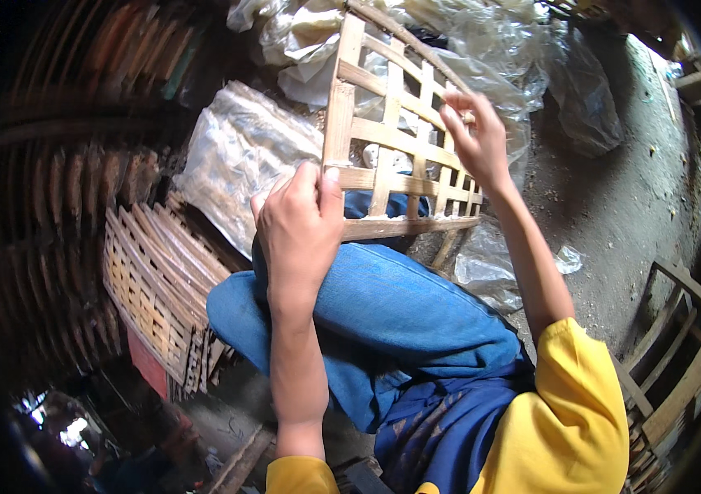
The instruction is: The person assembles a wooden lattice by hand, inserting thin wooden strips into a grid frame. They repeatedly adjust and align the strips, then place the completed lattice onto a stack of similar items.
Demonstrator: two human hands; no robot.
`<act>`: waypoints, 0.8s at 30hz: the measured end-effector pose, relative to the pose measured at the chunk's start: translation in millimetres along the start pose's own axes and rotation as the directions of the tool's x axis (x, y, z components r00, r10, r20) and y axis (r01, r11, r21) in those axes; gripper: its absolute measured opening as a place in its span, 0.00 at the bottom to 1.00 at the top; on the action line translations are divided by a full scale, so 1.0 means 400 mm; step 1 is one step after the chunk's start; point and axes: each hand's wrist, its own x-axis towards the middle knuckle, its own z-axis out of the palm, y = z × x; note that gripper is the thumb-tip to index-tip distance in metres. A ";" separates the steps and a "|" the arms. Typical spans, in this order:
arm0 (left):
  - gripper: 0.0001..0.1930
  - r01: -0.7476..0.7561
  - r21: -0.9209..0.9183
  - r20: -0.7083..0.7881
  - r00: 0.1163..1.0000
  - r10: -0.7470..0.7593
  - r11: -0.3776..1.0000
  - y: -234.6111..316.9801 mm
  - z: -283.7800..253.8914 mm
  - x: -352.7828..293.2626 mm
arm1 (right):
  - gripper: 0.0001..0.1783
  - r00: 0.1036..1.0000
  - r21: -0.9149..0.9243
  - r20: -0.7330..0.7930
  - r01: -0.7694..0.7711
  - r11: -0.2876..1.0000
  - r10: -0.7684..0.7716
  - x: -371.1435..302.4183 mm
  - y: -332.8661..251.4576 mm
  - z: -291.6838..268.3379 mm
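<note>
within left hand (297, 226), woven panel (387, 136)

Dim left, bright centre (glare on plastic (234, 152)), dark fisheye rim.

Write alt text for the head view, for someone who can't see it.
A person's left hand grips a woven lattice panel above blue jeans, the right hand by its upper right edge. Similar panels are stacked at left; plastic sheeting lies beyond.

Crumpled plastic sheeting (585, 103) on grey floor (634, 198); slatted wooden frame (696, 370), perhaps chair, near right edge.
</note>
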 end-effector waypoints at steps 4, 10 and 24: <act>0.10 -0.047 0.018 0.104 0.994 0.045 0.999 -0.011 -0.011 -0.019 | 0.13 0.923 0.239 0.314 -0.303 0.923 0.222 -0.178 -0.092 0.020; 0.09 -0.151 -0.019 0.104 0.983 0.152 0.988 0.003 -0.018 -0.013 | 0.19 0.811 0.282 0.498 -0.487 0.826 0.308 -0.130 -0.259 0.025; 0.09 -0.291 -0.010 -0.033 0.956 0.291 0.957 -0.018 0.006 -0.008 | 0.14 0.654 0.302 0.598 -0.719 0.625 0.463 -0.077 -0.277 0.069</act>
